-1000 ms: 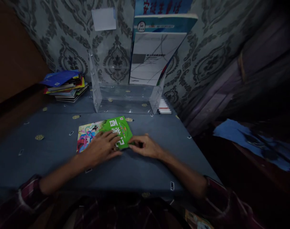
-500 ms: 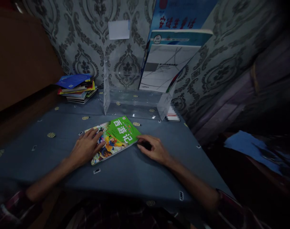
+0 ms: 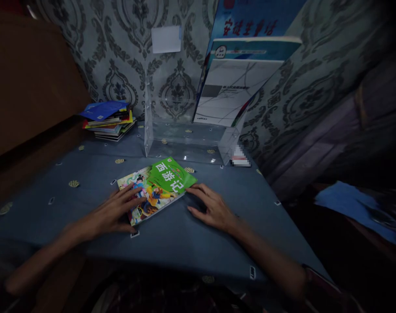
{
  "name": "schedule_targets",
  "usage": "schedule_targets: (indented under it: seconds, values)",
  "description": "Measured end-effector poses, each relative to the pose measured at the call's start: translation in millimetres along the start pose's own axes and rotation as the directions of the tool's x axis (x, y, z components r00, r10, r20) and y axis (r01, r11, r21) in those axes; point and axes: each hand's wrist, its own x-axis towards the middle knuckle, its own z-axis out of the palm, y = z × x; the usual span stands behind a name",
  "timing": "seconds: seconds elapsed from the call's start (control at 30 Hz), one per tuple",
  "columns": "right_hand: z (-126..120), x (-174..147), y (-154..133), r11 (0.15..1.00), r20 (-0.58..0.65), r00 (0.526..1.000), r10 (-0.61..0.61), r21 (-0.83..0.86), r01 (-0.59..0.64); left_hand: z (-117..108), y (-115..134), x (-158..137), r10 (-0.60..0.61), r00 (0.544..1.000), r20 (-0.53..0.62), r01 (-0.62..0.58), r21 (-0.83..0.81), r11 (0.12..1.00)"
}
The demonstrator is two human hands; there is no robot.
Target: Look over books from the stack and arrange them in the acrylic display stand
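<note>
A left hand (image 3: 111,215) is lying over one end of a green illustrated book (image 3: 160,191) while a right hand (image 3: 214,208) is flanking the other across a table (image 3: 198,243).
Beyond the left hand, a stack of books (image 3: 109,121) is sitting; that hand is spreading its fingers over the cover, grasping nothing. The book is lying face up between both hands, with a clear stand (image 3: 184,150) sitting beyond them. The right hand is curving loosely, thumb and fingers parted, fingertips at the book's corner; contact is impossible to tell.
</note>
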Motion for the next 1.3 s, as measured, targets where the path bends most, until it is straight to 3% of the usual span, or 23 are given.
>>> schedule_targets:
  seconds: [0.27,0.4,0.53,0.7,0.87,1.03,1.13,1.2,1.3]
  values:
    - [3.0,1.4,5.1,0.998,-0.046,0.999,0.0,-0.059,-0.003,5.8,9.6,4.2,0.034,0.999,-0.008,-0.034,0.089,0.995]
    - [6.7,7.6,-6.8,0.998,-0.054,0.998,-0.031,-0.054,0.028,-3.8,17.4,-1.2,0.037,0.993,-0.116,-0.041,-0.036,0.999]
    - [16.9,18.2,-36.2,0.984,-0.021,0.985,-0.174,0.019,0.174,-11.8,23.3,-2.4,0.021,0.982,-0.189,-0.054,-0.17,0.984]
    - [33.6,28.4,-64.9,0.964,0.023,0.965,-0.263,0.056,0.261,-15.0,24.0,1.2,0.006,0.982,-0.187,-0.053,-0.25,0.967]
    - [41.8,26.6,-65.8,0.959,-0.019,0.962,-0.271,0.083,0.272,-15.9,21.7,2.4,0.019,0.985,-0.169,-0.07,-0.3,0.951]
    - [42.5,22.4,-64.3,0.966,-0.026,0.977,-0.21,0.146,0.212,-24.2,21.4,3.0,0.044,0.99,-0.137,-0.088,-0.333,0.939]
    - [41.8,22.8,-65.9,0.973,-0.009,0.99,-0.141,0.184,0.14,-27.0,8.4,16.1,0.022,0.994,-0.106,-0.059,-0.354,0.933]
    - [40.7,24.0,-66.0,0.976,-0.011,0.998,-0.069,0.207,0.069,-24.0,-6.6,34.9,-0.077,0.985,-0.153,0.021,-0.337,0.941]
    - [37.0,25.6,-62.2,0.976,-0.005,0.998,0.068,0.207,-0.066,-13.2,-27.9,71.6,-0.29,0.935,-0.206,0.227,-0.283,0.932]
